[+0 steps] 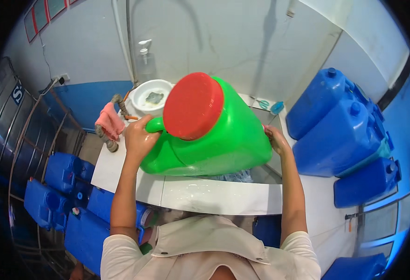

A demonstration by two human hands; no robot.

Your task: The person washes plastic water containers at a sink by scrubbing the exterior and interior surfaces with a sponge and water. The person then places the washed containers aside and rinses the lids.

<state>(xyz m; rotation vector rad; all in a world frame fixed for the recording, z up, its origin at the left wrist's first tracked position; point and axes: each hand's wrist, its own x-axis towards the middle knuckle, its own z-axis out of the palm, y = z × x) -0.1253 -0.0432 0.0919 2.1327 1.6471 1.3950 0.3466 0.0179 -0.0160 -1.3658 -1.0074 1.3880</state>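
Note:
A large green plastic jug (222, 126) with a wide red screw lid (193, 106) lies tilted over the sink basin (273, 166), its lid end up and to the left. My left hand (142, 135) is closed around the jug's handle (155, 125). At the jug's far right end, my right hand (277, 140) holds its side; a sliver of something pink or red shows by the fingertips, too small to name. Both hands look wet. Clear crumpled plastic (238, 176) shows under the jug, while most of the basin is hidden.
Blue jerrycans (334, 136) stand on the counter at right, and more blue containers (86, 232) sit low at left. Behind the jug are a white bowl (139, 105), a pump bottle (145, 64), scissors (262, 104) and a blue brush (277, 107). A pink cloth (109, 120) hangs over a pipe.

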